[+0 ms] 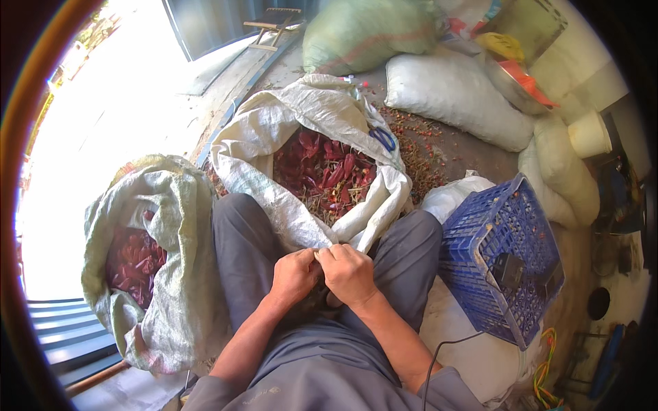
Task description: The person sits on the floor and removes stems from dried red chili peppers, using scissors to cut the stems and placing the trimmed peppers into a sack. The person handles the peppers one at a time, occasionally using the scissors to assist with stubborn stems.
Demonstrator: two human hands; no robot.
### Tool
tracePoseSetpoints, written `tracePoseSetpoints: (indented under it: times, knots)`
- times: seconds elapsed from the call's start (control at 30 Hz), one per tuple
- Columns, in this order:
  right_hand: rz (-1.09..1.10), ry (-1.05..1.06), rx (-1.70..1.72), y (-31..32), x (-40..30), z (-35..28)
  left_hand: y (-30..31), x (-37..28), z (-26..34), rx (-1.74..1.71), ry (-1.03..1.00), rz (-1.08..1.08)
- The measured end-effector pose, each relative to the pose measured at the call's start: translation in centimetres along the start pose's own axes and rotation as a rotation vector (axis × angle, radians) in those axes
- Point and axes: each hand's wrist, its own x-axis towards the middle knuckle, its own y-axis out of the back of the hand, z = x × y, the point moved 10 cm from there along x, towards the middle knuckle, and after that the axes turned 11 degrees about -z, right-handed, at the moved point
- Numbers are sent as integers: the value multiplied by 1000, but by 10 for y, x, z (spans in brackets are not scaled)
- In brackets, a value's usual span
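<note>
My left hand [295, 276] and my right hand [346, 272] meet between my knees, both with fingers closed on the near rim of an open white woven sack [257, 172]. Dried red chili peppers [336, 172], mixed with stems and bits, lie inside that sack. Blue-handled scissors [383, 139] rest on its far right side. Left of my knee stands a second woven sack [182, 287], its mouth open over more dark red peppers [136, 262]. Whether a small piece is pinched between my fingertips cannot be seen.
A blue plastic crate [462, 267] lies tipped on its side at the right, with a black device [508, 271] and a cable. Full sacks, one white [452, 90] and one green [370, 36], lie beyond. Debris [419, 149] litters the floor. A folding stool [272, 23] stands far off.
</note>
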Motion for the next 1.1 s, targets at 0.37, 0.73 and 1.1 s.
tracePoseSetpoints:
  times: [0.37,0.73,1.1]
  knots:
    - [258,-888,1770,-110,-60,110,-33,-19,-37,-1094,245,-186]
    - [-444,-299,-5,-146,64,156,-28,0,-63,-1243,312,-68]
    - [-284,-473,464,-110,62,179,-31,2,-70,-1204,362,-86]
